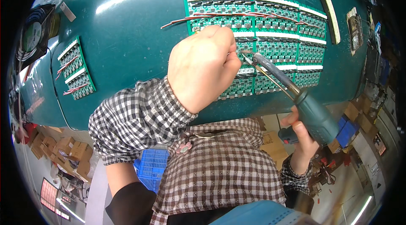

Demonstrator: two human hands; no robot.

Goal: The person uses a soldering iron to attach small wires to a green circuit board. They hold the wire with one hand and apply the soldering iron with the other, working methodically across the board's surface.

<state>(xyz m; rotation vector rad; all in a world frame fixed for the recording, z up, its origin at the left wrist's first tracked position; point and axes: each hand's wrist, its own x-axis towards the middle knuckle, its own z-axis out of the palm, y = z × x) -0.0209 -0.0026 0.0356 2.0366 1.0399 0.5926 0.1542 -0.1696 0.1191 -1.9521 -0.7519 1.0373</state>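
Centrally, left hand (202, 66) pinches, seemingly, a wire on the green circuit panel (270, 35); right hand (302, 134) grips the soldering iron (292, 98), whose tip should touch only the joint

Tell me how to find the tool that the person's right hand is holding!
Start at the big green table and find the large panel of green circuit boards. At its lower edge, the right hand grips a soldering iron. Unlike the flat boards, it is a thick dark-green handle with a thin metal tip.

Fingertips of left hand (202, 66) hidden behind its own knuckles; whatever they pinch, perhaps a wire, too small to tell.
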